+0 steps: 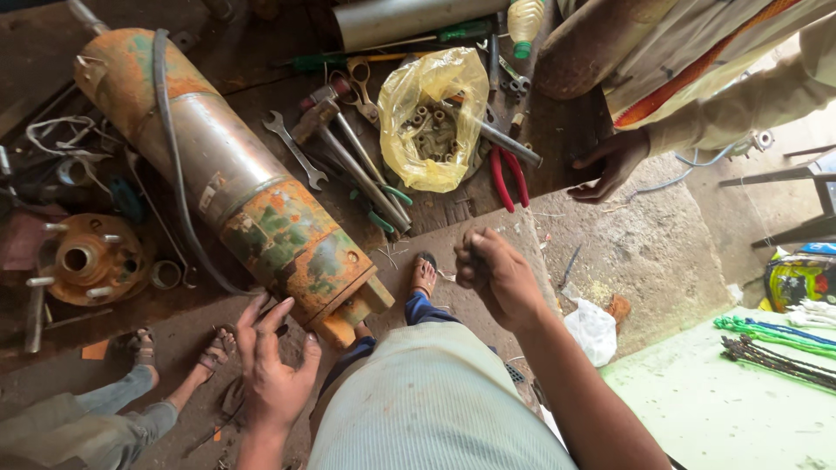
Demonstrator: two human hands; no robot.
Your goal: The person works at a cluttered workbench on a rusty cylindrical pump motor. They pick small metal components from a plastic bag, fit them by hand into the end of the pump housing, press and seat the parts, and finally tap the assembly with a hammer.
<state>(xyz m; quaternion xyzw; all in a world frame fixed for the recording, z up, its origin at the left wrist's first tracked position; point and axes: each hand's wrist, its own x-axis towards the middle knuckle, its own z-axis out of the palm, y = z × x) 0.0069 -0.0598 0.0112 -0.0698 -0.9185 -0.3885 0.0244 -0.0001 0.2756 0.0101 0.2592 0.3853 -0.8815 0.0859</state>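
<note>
The long cylindrical metal pump body (235, 187) lies slanted on the low wooden workbench (557, 130), its lower end over the bench edge. Just below this end is the left hand (274, 370); the right hand (496, 274) is to the right of it, apart from the pump. Left of the pump lies the round flanged metal part with studs (87, 258). Right of the pump lie the open-ended steel spanner (294, 148), then the thin plastic bag of small metal fittings (431, 117), then the pliers with insulated handles (508, 177). Another person's hand (610, 164) rests on the right edge of the bench.
</note>
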